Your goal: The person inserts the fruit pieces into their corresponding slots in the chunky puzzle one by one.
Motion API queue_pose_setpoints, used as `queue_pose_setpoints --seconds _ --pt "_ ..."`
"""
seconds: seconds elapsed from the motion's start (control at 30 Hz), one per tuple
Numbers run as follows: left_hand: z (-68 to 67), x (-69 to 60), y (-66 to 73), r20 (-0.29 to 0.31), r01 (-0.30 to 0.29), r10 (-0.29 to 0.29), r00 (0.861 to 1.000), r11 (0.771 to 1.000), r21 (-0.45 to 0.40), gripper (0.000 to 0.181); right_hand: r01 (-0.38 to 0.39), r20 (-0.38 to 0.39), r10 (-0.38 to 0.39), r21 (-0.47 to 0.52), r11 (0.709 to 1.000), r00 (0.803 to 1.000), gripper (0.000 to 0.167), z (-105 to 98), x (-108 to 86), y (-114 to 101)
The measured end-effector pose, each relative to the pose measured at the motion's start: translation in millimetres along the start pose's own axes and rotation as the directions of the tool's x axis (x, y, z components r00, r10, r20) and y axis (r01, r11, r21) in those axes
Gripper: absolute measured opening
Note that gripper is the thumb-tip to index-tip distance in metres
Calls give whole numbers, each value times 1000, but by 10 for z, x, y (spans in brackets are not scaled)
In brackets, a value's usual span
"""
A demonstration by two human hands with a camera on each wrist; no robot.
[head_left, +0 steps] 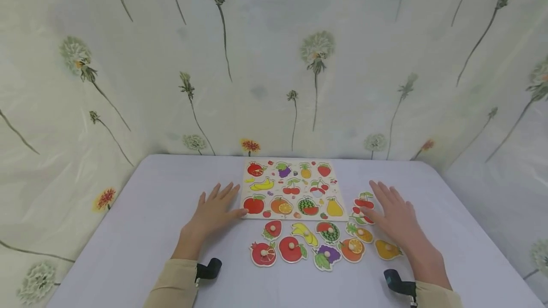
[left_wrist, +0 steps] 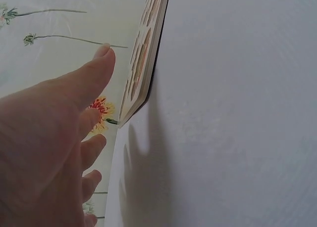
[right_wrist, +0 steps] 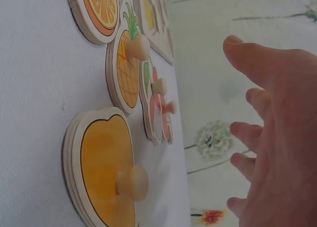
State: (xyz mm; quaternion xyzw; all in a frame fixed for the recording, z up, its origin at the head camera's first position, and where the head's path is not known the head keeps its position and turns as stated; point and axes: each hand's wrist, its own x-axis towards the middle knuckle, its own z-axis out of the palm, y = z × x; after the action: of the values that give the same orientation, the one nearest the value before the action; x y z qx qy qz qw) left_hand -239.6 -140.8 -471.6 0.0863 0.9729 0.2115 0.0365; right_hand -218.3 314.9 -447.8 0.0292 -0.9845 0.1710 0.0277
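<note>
A wooden fruit puzzle board (head_left: 274, 197) lies flat on the white table, its pictured recesses facing up. My left hand (head_left: 217, 210) hovers at the board's left edge with fingers spread, holding nothing; in the left wrist view its thumb (left_wrist: 99, 73) points toward the board. To the right, my right hand (head_left: 396, 215) is held with straight fingers above the cherry piece (head_left: 364, 201), partly hiding pieces there. Near it lie a pineapple piece (right_wrist: 128, 71) and a pear piece (right_wrist: 106, 167), both with round wooden knobs. Nothing is in its grasp.
Below the board lie a strawberry piece (head_left: 272, 228), banana piece (head_left: 305, 233), watermelon piece (head_left: 328, 232), pomegranate piece (head_left: 263, 254), apple piece (head_left: 292, 249), grape piece (head_left: 326, 256) and orange piece (head_left: 352, 249). A curtain (head_left: 257, 61) printed with dandelions hangs behind the table (head_left: 128, 232).
</note>
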Motion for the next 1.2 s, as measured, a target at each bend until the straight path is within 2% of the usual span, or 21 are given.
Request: queue_pose_setpoints --seconds 0.4,0.57,1.0,1.2 --pt "77 -15 15 -1 -42 42 999 999 11 75 -1 61 -2 53 999 998 89 2 -34 -71" --pt "102 -20 32 16 -45 45 999 999 3 78 -12 74 7 63 998 997 90 30 -56 -81" --pt "95 -3 27 50 -4 5 999 1000 -5 78 21 82 -26 64 998 996 90 43 -11 -109" --pt "115 27 2 47 -13 13 999 1000 -8 78 31 93 -37 63 998 995 88 41 -1 -133"
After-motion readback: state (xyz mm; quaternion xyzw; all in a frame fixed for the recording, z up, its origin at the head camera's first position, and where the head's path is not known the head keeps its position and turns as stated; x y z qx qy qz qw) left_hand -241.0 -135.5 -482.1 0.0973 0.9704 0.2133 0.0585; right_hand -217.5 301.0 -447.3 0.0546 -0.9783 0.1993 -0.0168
